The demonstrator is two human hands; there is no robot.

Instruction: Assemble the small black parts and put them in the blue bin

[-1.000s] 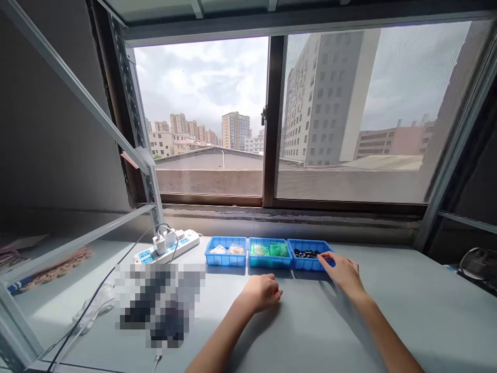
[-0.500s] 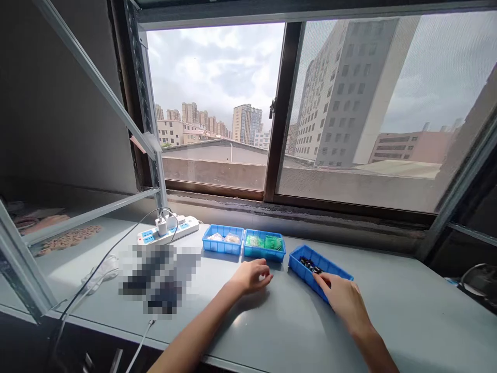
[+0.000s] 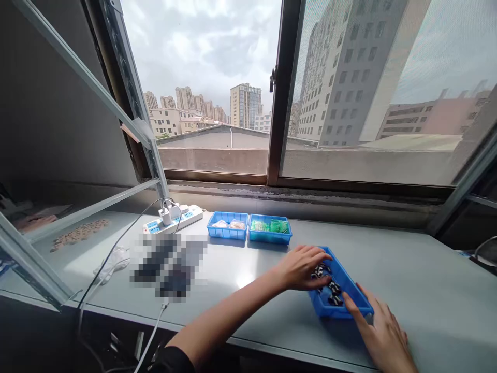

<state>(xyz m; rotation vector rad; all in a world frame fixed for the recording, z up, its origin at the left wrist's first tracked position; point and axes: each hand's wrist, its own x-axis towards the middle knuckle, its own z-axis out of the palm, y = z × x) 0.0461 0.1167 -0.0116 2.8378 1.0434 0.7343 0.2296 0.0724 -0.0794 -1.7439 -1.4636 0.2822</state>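
Note:
The blue plastic bin (image 3: 345, 277) at the right of the table sits at an angle, with several small black-and-silver parts (image 3: 334, 292) inside. My left hand (image 3: 305, 267) reaches over its left side, fingers stretched across the opening and thumb apart above the parts; I see nothing held in it. At the near right corner, my right hand (image 3: 382, 329) has the bin's wall between its thumb and fingers.
Two more blue bins stand by the window: one with pale bags (image 3: 228, 234), one with green pieces (image 3: 271, 238). On the left are a white power strip (image 3: 182, 217), cables, a metal frame (image 3: 87, 207) and blurred dark items (image 3: 163, 267).
The bin with black parts has come nearer and turned. My left hand has moved right to reach over it. My right hand has shifted to its near right corner. The view has tilted down.

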